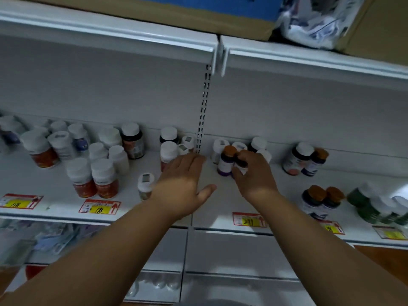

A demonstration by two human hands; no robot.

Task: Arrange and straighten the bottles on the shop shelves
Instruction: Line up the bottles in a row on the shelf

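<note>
A white shop shelf [55, 208] carries many pill bottles with white or orange caps. My right hand [254, 175] grips a small dark bottle with an orange cap [240, 161], which stands beside a purple-labelled bottle with an orange cap [226, 161]. My left hand [183, 184] lies flat with straight fingers on the shelf, touching a white-capped bottle [169, 152]. A small white-capped bottle [145, 186] stands just left of that wrist. Red-labelled bottles [93, 177] stand in a pair at the front left.
More bottles cluster at the far left [38, 149], at the right back [304, 161] and front right [322, 202]. Green bottles [375, 206] lie at the far right. Price tags [100, 207] line the shelf edge. Cardboard boxes [198, 21] sit on the upper shelf.
</note>
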